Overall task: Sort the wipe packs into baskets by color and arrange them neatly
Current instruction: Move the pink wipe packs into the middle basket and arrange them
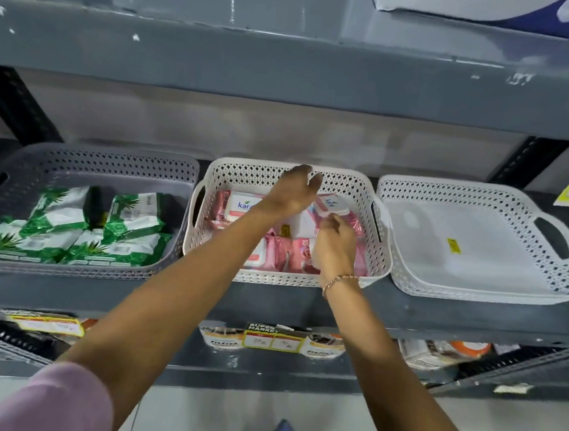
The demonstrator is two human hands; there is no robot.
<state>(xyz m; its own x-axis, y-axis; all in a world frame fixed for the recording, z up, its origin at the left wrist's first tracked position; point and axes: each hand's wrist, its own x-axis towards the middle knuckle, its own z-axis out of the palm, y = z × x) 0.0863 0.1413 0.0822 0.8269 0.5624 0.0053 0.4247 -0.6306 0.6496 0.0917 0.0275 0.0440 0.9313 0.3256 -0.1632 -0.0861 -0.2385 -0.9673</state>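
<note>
A: Start with the biggest thing. What's around the hands?

B: A grey metal shelf (439, 315) carries three perforated plastic baskets. The grey basket (84, 163) sits well to the left of the left hand and holds only green-and-white wipe packs (128, 215), lying overlapped in rough rows. The white middle basket (375, 257) is the one both hands reach into, with pink wipe packs (290, 253) under and beside them. The white basket with handles (484, 198), just right of the right hand, looks empty apart from a small yellow sticker.

A: And the hands themselves?

B: The left hand (294, 190) hovers over the far side of the middle basket, fingers spread, gripping nothing. The right hand (334, 240), a thin bracelet at its wrist, pinches a pink pack with a white flip lid (332, 205) by its near edge, tilted up above the others.

A: How far along, then?

B: I'd judge the colour sorting essentially done. What's left seems to be tidying: setting this pack flat and squaring up the pink ones.
</note>
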